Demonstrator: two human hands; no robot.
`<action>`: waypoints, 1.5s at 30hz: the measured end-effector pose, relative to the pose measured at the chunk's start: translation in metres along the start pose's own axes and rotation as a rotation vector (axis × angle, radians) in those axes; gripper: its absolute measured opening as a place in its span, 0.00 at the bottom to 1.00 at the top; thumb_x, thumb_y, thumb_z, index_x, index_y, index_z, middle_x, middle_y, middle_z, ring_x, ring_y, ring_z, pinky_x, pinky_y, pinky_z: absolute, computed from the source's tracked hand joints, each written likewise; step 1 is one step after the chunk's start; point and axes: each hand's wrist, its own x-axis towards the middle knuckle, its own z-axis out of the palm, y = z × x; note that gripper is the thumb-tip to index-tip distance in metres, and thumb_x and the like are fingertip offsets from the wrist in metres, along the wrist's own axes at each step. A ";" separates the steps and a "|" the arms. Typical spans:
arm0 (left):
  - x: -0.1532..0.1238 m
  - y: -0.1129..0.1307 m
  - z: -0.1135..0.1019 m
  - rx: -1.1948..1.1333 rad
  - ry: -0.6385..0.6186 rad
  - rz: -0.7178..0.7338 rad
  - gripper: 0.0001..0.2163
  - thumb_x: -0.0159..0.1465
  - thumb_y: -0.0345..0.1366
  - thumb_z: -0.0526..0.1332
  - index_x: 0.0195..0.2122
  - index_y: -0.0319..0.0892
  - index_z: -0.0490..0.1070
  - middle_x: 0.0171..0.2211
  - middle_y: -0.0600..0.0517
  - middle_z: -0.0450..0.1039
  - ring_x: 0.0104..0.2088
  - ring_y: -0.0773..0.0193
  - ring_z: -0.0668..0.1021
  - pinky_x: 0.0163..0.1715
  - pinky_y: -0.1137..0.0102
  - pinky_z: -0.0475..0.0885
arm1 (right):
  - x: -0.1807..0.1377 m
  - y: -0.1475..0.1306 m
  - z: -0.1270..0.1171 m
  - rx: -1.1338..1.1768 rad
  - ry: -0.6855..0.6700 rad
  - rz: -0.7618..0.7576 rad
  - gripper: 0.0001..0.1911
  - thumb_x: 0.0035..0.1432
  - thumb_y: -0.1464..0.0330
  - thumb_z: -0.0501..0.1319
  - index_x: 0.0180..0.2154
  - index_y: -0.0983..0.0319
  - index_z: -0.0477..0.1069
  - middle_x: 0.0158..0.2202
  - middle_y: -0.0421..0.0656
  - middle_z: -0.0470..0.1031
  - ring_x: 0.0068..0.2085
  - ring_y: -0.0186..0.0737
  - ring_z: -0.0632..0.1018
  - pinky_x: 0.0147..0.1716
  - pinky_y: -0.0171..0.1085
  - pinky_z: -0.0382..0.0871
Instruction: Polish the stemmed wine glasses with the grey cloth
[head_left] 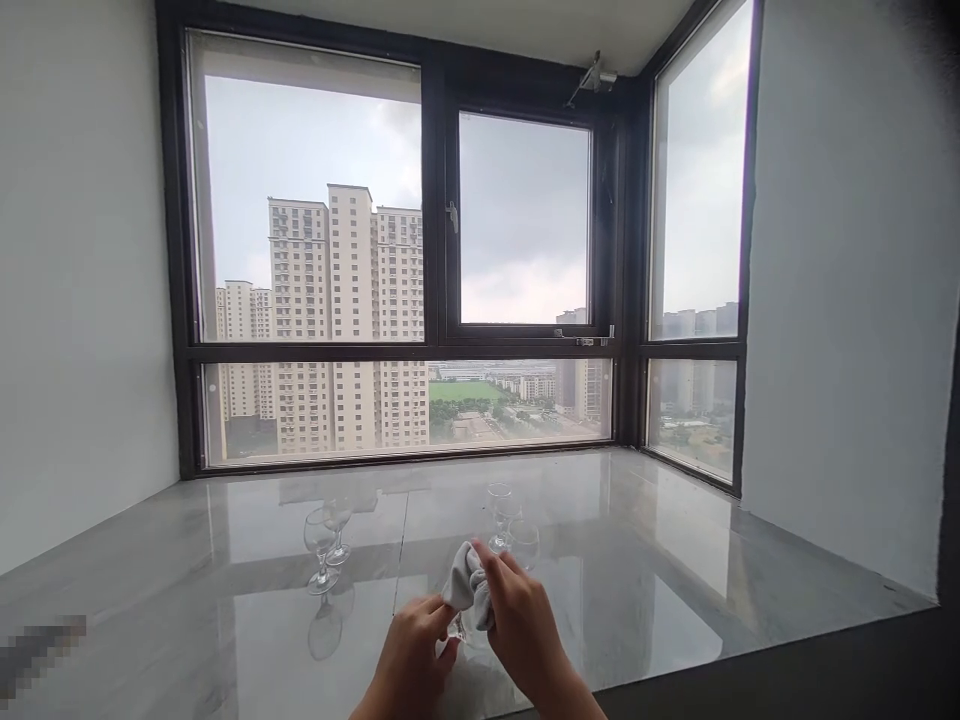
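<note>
Low in the middle, my left hand (416, 645) has its fingers and thumb closed around a small clear stemmed glass, mostly hidden by the hands and cloth. My right hand (525, 615) grips a crumpled light grey cloth (463, 580), pressed against that glass. Two clear stemmed glasses stand upright to the left, a front glass (320, 540) and a rear glass (340, 530) close behind it. Just beyond my right hand are more stemmed glasses, including an upright glass (499, 510); another beside it is partly covered by my fingers.
A glossy grey stone sill (255, 580) carries the glasses and mirrors them. Behind it rises a dark-framed window (322, 350) with tower blocks outside. White walls close in the left (82, 280) and right (847, 300) sides. At the lower left edge lies a pixelated dark patch.
</note>
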 end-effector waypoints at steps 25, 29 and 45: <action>0.006 -0.020 0.000 -0.488 0.151 -0.314 0.17 0.66 0.49 0.52 0.29 0.43 0.71 0.28 0.50 0.76 0.29 0.60 0.75 0.30 0.71 0.65 | -0.016 -0.051 0.059 0.577 0.247 0.209 0.29 0.58 0.74 0.53 0.60 0.56 0.55 0.40 0.43 0.79 0.37 0.40 0.81 0.37 0.37 0.76; 0.005 -0.018 0.004 -0.329 0.099 -0.272 0.16 0.67 0.44 0.52 0.27 0.43 0.71 0.25 0.51 0.74 0.27 0.62 0.72 0.29 0.71 0.60 | -0.007 -0.042 0.021 0.516 0.377 0.270 0.26 0.57 0.70 0.56 0.58 0.56 0.57 0.41 0.44 0.80 0.36 0.41 0.81 0.34 0.36 0.75; 0.025 -0.015 0.008 -0.129 -0.069 -0.364 0.06 0.60 0.37 0.61 0.29 0.42 0.73 0.29 0.52 0.77 0.33 0.61 0.77 0.32 0.72 0.61 | -0.084 0.151 -0.018 -0.033 0.332 0.912 0.28 0.55 0.59 0.50 0.57 0.62 0.61 0.42 0.54 0.78 0.35 0.54 0.80 0.29 0.42 0.69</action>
